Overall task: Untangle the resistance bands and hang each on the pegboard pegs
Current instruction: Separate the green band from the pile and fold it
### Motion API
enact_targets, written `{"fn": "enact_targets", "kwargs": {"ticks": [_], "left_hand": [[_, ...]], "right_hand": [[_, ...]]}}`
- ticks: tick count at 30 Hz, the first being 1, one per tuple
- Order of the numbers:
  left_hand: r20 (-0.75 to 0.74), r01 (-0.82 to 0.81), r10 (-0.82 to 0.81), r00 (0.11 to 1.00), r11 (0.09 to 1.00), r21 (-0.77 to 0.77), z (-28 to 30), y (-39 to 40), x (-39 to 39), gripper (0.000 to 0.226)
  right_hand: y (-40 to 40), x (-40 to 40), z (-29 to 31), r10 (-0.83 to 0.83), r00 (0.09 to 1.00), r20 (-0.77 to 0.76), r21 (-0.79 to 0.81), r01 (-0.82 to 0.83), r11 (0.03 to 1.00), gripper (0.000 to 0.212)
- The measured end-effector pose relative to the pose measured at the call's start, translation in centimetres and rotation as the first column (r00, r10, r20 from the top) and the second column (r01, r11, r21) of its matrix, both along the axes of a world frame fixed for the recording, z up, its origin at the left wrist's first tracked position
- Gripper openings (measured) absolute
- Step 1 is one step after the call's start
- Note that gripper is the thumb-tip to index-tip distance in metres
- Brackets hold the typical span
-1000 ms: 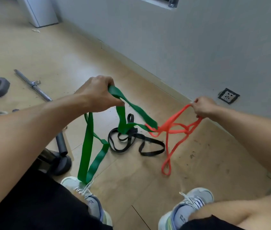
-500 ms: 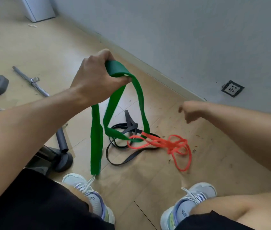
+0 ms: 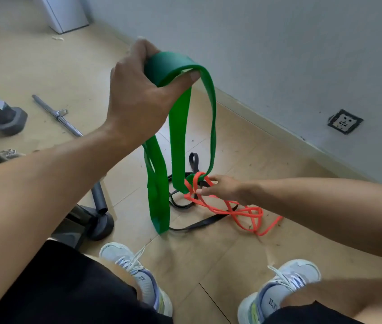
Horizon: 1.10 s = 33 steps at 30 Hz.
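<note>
My left hand (image 3: pixel 143 90) is raised and grips the top of the wide green band (image 3: pixel 178 141), whose loops hang down to the floor. Its lower end is caught in a knot with the thin orange band (image 3: pixel 243 212) and the black band (image 3: pixel 199 224), which both lie on the wooden floor. My right hand (image 3: pixel 220 189) is low at that knot, thumb and fingers pinching an orange loop where it wraps the green band. No pegboard is in view.
A grey wall with a baseboard and a low socket (image 3: pixel 345 121) runs along the right. A metal bar (image 3: pixel 56 114) and black equipment feet (image 3: pixel 99 220) lie on the left. My two shoes (image 3: pixel 138 274) stand at the bottom.
My left hand has lifted the green band higher. My right hand let go of the orange band, which dropped to the floor, then reached down and took hold of it at the knot.
</note>
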State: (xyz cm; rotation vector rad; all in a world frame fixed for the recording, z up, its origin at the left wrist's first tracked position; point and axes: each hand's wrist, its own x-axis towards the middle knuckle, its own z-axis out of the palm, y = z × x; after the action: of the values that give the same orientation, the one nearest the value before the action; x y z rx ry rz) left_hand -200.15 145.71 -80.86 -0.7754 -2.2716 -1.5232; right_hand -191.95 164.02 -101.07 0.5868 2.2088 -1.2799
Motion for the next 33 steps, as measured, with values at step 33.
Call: {"fn": "enact_targets", "kwargs": {"ticks": [33], "left_hand": [[0.462, 0.326, 0.093, 0.882, 0.586, -0.742, -4.1, -4.1, -2.6, 0.052]], "right_hand": [[-1.7, -2.3, 6.8, 0.202, 0.966, -0.159, 0.254, -0.157, 0.954, 0.029]]}}
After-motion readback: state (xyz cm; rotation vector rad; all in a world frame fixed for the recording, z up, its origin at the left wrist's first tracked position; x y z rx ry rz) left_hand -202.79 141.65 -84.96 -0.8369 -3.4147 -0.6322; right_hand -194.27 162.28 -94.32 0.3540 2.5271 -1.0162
